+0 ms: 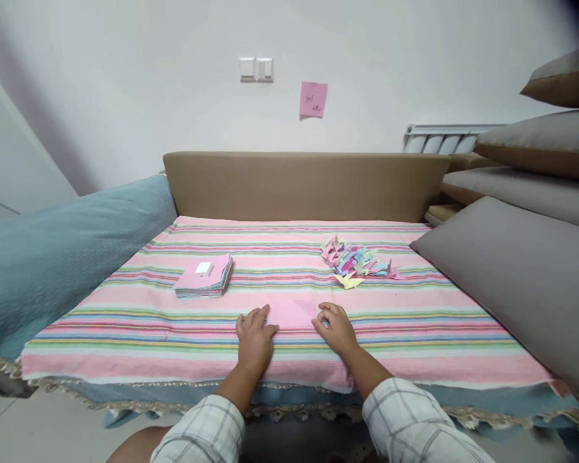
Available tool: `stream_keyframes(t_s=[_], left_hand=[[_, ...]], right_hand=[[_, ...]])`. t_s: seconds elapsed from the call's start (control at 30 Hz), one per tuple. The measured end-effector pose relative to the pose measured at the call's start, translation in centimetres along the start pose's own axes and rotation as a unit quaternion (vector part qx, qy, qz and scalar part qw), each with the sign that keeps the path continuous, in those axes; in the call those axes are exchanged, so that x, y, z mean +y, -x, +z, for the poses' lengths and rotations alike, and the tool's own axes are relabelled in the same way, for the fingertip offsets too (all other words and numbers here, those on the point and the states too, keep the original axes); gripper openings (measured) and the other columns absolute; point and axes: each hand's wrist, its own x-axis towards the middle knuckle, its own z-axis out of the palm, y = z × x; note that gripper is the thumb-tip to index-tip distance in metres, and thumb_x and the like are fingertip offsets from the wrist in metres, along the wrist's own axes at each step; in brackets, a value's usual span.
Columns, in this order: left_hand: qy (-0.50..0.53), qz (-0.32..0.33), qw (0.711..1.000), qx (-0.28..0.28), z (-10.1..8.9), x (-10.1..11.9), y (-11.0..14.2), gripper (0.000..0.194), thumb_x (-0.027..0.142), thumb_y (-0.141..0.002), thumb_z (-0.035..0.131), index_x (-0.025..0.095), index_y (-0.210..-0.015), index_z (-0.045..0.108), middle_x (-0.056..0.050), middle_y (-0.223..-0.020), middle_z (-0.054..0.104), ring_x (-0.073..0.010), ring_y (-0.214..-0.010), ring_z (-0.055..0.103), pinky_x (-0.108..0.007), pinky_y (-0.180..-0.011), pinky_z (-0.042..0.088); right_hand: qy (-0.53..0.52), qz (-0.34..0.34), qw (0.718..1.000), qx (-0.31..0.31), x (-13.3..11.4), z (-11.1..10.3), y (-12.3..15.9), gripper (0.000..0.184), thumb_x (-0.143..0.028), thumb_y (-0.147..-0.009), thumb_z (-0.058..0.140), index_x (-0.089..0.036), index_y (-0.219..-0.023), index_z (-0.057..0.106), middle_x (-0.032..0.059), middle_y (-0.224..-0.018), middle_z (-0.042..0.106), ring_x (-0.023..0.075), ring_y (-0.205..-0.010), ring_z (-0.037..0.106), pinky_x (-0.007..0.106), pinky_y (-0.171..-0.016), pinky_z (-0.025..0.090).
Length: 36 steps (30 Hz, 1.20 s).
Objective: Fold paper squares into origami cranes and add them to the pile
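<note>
Paper (290, 314), pink, lies flat on the striped cloth (275, 260) that also holds folded birds (353, 260). My left hand (257, 335) has fingers spread at one edge; right hand (338, 328) is curled at the other, can't tell if pinching.

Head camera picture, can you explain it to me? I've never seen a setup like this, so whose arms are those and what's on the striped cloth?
There is no machine here: those are a person's bare hands, seen from a camera worn on that same person's head, looking forward and down. The left hand rests at the left end of a pink sheet of paper lying flat on the striped cloth. The right hand is at its right end; whether it pinches the paper is unclear. Farther back on the left sits a paper stack with a small white object on top; on the right is a colourful heap of folded paper.
</note>
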Motion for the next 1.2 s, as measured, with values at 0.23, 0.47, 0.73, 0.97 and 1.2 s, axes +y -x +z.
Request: stream_keyframes(t_s=[0.23,0.47,0.73,0.97,1.2], left_hand=[[0.027,-0.024,0.998,0.048,0.5,-0.9,-0.3,0.024,0.005,-0.070,0.053,0.023,-0.063,0.069,-0.006,-0.122,0.059,-0.0293,-0.109,0.049,-0.052,-0.091,0.039],[0.060,-0.054,0.994,0.073,1.2,-1.6,-0.5,0.026,0.003,-0.067,0.047,0.020,-0.058,0.065,-0.006,-0.116,0.061,-0.0269,-0.105,0.051,-0.047,-0.089,0.044],[0.087,-0.093,0.991,0.049,0.7,-1.6,-0.7,0.024,0.005,-0.071,0.044,0.019,-0.066,0.063,-0.010,-0.110,0.063,-0.0262,-0.108,0.052,-0.043,-0.093,0.042],[0.062,-0.130,0.990,0.005,0.1,-0.8,-1.0,0.026,0.033,-0.079,0.053,0.022,-0.099,0.065,-0.009,-0.123,0.058,-0.0289,-0.110,0.051,-0.047,-0.096,0.037],[0.074,-0.167,0.982,-0.041,-0.3,-0.7,-1.5,0.043,0.032,-0.071,0.061,0.023,-0.113,0.060,-0.006,-0.130,0.053,-0.0276,-0.114,0.048,-0.045,-0.100,0.033]], right_hand=[[0.005,-0.006,1.000,0.004,0.2,0.1,0.0,0.013,-0.031,-0.074,0.058,-0.023,-0.064,0.059,0.0058,-0.107,0.060,0.0236,-0.103,0.050,0.041,-0.089,0.042],[-0.002,-0.006,1.000,-0.002,0.0,0.0,0.0,0.013,-0.031,-0.075,0.058,-0.023,-0.065,0.059,0.0061,-0.108,0.059,0.0245,-0.103,0.050,0.042,-0.090,0.041],[-0.003,0.001,1.000,-0.006,0.0,0.0,0.0,0.015,-0.032,-0.075,0.057,-0.023,-0.064,0.057,0.0056,-0.109,0.059,0.0241,-0.104,0.049,0.041,-0.090,0.041],[-0.022,-0.020,1.000,-0.007,0.1,-0.2,0.2,0.007,-0.029,-0.076,0.057,-0.023,-0.074,0.060,0.0067,-0.111,0.058,0.0239,-0.105,0.049,0.041,-0.091,0.040],[-0.066,-0.049,0.997,-0.002,0.8,-0.1,0.2,0.006,-0.024,-0.075,0.057,-0.022,-0.079,0.061,0.0077,-0.110,0.057,0.0233,-0.105,0.050,0.041,-0.092,0.041]])
